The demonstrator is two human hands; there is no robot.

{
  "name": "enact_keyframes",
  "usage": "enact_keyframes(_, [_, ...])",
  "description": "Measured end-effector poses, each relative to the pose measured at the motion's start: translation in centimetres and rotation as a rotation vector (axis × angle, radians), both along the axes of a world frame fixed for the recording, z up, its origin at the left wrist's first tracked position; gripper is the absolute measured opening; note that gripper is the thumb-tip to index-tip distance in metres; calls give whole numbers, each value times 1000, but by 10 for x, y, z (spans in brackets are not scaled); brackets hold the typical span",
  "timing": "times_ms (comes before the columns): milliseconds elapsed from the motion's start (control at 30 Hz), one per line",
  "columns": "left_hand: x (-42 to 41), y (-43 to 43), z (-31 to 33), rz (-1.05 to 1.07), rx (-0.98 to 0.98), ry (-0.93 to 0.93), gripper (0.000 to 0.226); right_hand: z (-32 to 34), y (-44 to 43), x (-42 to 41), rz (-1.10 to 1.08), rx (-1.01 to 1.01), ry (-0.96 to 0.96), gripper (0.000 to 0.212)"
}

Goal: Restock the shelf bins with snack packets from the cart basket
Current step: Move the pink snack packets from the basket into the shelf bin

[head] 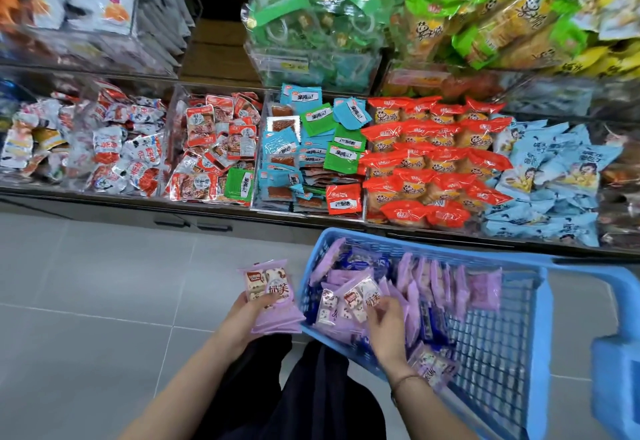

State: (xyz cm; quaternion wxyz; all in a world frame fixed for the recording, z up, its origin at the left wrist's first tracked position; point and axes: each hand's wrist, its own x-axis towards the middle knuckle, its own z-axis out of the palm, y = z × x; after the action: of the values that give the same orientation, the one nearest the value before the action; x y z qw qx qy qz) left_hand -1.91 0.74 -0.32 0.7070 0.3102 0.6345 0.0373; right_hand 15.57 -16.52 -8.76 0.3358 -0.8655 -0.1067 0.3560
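Note:
My left hand (250, 315) grips a small stack of purple snack packets (273, 296) just left of the blue cart basket (533, 304). Inside the basket, my right hand (386, 323) pinches another purple packet (358, 299) lying on top of the pile. Several more purple and dark blue packets (436, 284) fill the basket's near and left side. Clear shelf bins (308, 149) holding mixed snack packets run across the view above the basket.
Upper bins hold green packets (311, 17) and yellow-green bags (502, 24). Red bun packets (433, 159) and light blue packets (550, 183) sit directly behind the basket. Grey tiled floor (104, 301) lies to the left. The cart's blue handle (616, 370) is at right.

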Motion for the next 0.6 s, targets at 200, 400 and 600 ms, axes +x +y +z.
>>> enact_keyframes(200, [-7, -5, 0, 29, 3, 3, 25, -5, 14, 23, 162, -378, -109, 67])
enact_keyframes(400, [-8, -4, 2, 18, -2, -3, 29, 8, 15, 30, 217, -79, -6, 28])
enact_keyframes(600, [10, -7, 7, -139, 74, 10, 33, 52, 30, -3, -135, 336, 335, 28])
